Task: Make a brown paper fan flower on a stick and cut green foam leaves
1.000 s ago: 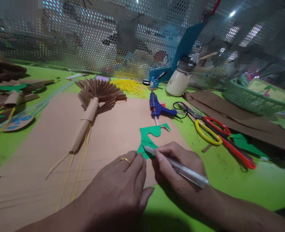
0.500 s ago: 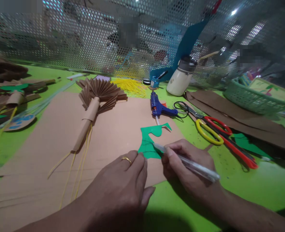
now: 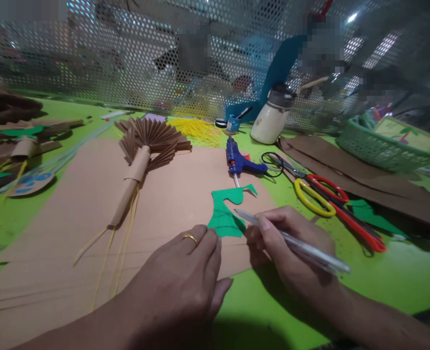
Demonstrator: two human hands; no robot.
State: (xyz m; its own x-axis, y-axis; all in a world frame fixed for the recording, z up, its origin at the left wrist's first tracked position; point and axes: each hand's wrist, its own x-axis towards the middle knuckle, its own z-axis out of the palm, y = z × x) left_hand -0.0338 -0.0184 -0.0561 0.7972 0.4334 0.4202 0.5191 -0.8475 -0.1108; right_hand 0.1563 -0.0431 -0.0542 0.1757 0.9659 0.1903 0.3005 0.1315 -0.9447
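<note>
A green paper cutout (image 3: 224, 214) with dark pen lines lies on a stack of brown paper sheets (image 3: 178, 194). My left hand (image 3: 189, 272), with a ring on one finger, rests flat on the brown paper, its fingertips at the cutout's lower left edge. A clear pen (image 3: 291, 238) is pinched in my right hand (image 3: 291, 243), its tip beside the cutout's right edge. Left of the cutout, a figure of rolled and pleated brown paper (image 3: 136, 170) with yellow strings lies on the sheets.
A blue glue gun (image 3: 242, 160) lies beyond the cutout. To the right are scissors with yellow and red handles (image 3: 313, 199), brown paper strips (image 3: 346, 165) and a green basket (image 3: 386, 150). A white jar (image 3: 271, 116) and yellow shreds (image 3: 196, 131) stand at the back, before a perforated screen.
My right hand has moved slightly right, and the pen tip has shifted from the green cutout to just off its right edge. My left hand stays in nearly the same place.
</note>
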